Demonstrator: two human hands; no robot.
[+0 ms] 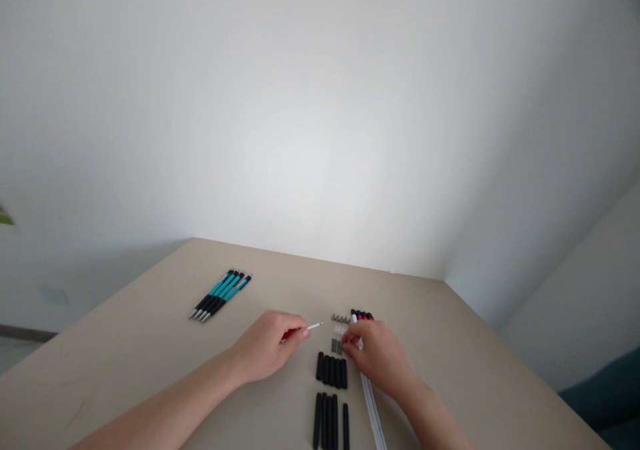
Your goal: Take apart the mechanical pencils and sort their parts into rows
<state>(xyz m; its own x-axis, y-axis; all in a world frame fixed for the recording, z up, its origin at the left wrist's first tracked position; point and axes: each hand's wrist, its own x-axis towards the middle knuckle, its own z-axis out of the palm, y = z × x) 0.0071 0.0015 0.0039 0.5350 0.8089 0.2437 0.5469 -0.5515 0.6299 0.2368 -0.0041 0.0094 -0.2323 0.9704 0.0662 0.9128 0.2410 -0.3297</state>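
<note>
My left hand (274, 345) is closed around a red pen barrel, and a thin white refill (315, 326) with a small tip sticks out of it to the right. Over the small parts, my right hand (376, 351) has thumb and fingers pinched together; what lies between them is too small to make out. Just left of those fingertips is a group of small grey springs (337, 347). Small clear pieces (339, 330) and a row of metallic parts (341, 319) lie above the springs. My right hand partly covers red pen barrels (363, 315) with black ends.
Several assembled turquoise and black pens (223, 295) lie at the table's left. Nearer me are short black grips (332, 371) and longer black tubes (326, 421) in rows. White refills (373, 411) run beside my right wrist. The beige table (280, 273) meets a white wall.
</note>
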